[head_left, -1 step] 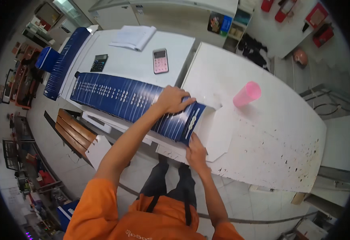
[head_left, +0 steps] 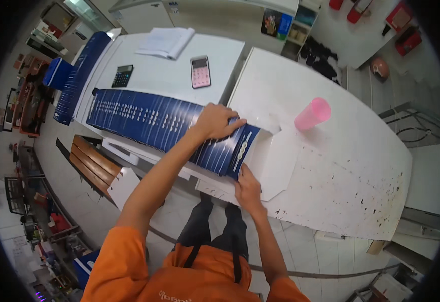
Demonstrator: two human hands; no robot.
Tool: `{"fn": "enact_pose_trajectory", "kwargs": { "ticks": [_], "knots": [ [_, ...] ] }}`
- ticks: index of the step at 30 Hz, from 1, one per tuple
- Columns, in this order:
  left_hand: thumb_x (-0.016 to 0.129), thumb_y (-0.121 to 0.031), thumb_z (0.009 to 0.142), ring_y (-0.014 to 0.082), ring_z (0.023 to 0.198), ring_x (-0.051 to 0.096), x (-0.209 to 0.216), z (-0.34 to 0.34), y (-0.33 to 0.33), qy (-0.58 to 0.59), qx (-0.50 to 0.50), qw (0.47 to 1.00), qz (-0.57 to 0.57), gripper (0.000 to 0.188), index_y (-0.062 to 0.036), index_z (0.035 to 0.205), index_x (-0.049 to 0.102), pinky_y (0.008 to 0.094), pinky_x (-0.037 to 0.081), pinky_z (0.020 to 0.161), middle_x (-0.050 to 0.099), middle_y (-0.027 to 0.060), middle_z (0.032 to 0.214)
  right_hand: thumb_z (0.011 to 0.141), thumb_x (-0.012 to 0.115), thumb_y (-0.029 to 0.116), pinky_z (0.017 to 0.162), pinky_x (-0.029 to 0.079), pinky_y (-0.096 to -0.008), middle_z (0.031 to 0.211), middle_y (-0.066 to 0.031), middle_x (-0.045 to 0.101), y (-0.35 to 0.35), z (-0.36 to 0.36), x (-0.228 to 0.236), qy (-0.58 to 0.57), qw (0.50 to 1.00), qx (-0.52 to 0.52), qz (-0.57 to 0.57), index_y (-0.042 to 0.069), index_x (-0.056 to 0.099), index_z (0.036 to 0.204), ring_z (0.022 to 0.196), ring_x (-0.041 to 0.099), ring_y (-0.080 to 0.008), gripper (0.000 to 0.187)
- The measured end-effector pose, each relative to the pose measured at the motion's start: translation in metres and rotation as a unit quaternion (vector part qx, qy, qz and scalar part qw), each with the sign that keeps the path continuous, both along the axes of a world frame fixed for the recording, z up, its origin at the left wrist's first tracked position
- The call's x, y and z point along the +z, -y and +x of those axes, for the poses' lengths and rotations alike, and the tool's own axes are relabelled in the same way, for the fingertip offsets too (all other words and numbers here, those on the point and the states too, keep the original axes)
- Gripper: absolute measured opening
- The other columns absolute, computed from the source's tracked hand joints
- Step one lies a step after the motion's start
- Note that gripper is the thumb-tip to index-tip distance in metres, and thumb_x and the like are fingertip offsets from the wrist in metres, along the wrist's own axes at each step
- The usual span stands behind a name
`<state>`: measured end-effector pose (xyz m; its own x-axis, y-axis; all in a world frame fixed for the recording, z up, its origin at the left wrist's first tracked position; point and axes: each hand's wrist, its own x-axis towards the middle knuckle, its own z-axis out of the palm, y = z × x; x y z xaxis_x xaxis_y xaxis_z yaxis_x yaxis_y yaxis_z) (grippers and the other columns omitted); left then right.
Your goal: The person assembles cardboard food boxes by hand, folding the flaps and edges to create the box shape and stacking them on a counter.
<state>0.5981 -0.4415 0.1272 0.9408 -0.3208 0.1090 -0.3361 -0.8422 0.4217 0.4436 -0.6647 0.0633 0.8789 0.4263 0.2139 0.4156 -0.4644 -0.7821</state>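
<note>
A long row of blue printed flat cartons (head_left: 144,117), packed on edge and overlapping, runs along the near side of a white table. Over its right end lies my left hand (head_left: 214,122), closed on the cartons' far edge with the thumb stretched to the right. My right hand (head_left: 248,190) pinches the near corner of the same end, its fingertips partly hidden against the cartons. Just right of them, a white sheet of card (head_left: 280,171) with cut corners lies flat on the tabletop.
A pink cup (head_left: 311,115) stands on the right table (head_left: 351,171). Behind the row are a black calculator (head_left: 123,76), a pink calculator (head_left: 200,72) and a paper pad (head_left: 164,43). Another blue carton row (head_left: 79,80) sits far left. A slatted wooden piece (head_left: 93,161) is below the table.
The view has shifted slightly, so the tabletop things appear a little higher. Both hands keep their hold on the right end of the carton row.
</note>
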Motion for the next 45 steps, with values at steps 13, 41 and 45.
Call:
{"fn": "enact_pose_trajectory", "kwargs": {
  "ticks": [13,41,45],
  "knots": [
    [0.059,-0.063,0.093,0.0321,0.060,0.067,-0.010,0.010,0.010,0.006,0.053,0.999,0.006,0.059,-0.0106,0.082,0.082,0.0404,0.051,0.063,0.070,0.0128,0.064,0.080,0.059,-0.006,0.094,0.055,-0.0462,0.133,-0.0243,0.058,0.015,0.032,0.017,-0.048,0.995,0.082,0.039,-0.005,0.063,0.114,0.117,0.061,-0.0427,0.035],
    [0.059,-0.049,0.096,0.0333,0.085,0.070,0.003,0.005,0.012,-0.039,0.050,0.998,0.005,0.045,-0.0096,0.092,0.080,0.0428,0.052,0.081,0.076,0.0107,0.089,0.087,0.068,0.002,0.084,0.047,-0.0414,0.104,-0.0076,0.065,0.004,0.125,-0.036,0.014,0.987,-0.156,-0.045,0.002,0.070,0.101,0.096,0.053,-0.0318,0.014],
    [0.059,-0.050,0.096,0.0329,0.083,0.071,0.000,0.006,0.013,-0.012,0.048,0.999,0.020,0.046,-0.0100,0.092,0.081,0.0429,0.053,0.081,0.076,0.0111,0.087,0.088,0.067,0.001,0.084,0.047,-0.0392,0.103,-0.0067,0.065,0.026,0.144,-0.036,-0.005,0.999,-0.050,0.003,0.004,0.070,0.101,0.096,0.055,-0.0305,0.014]
  ]
}}
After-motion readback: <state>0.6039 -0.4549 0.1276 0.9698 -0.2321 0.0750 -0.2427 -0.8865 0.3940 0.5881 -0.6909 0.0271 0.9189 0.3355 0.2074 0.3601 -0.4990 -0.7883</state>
